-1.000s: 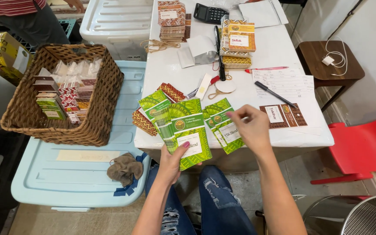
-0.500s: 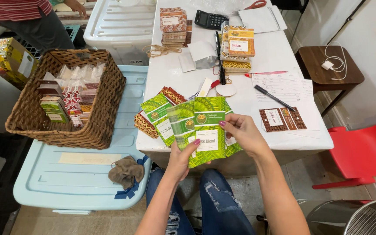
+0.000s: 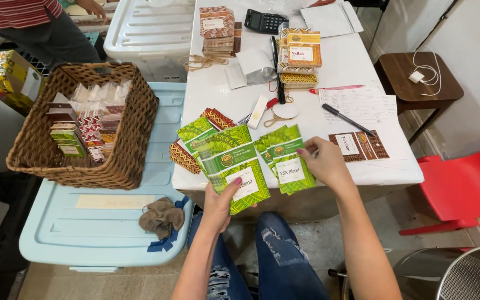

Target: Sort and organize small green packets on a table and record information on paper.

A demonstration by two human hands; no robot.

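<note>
White table [image 3: 356, 66] carries green packets [image 3: 284, 158], patterned packet stacks [image 3: 216, 28], calculator [image 3: 265, 21], pens [image 3: 346, 118], paper sheets [image 3: 362, 103].

Single head cam, no second view, so no overlap. Looks steeply down and forward from above the seated person's lap onto the white table [image 3: 356, 61]. Table's near edge sits mid-frame, close; its far end reaches the top edge. Left of the table: wicker basket [image 3: 134, 139]. Right of it: red chair [image 3: 462, 189].
</note>
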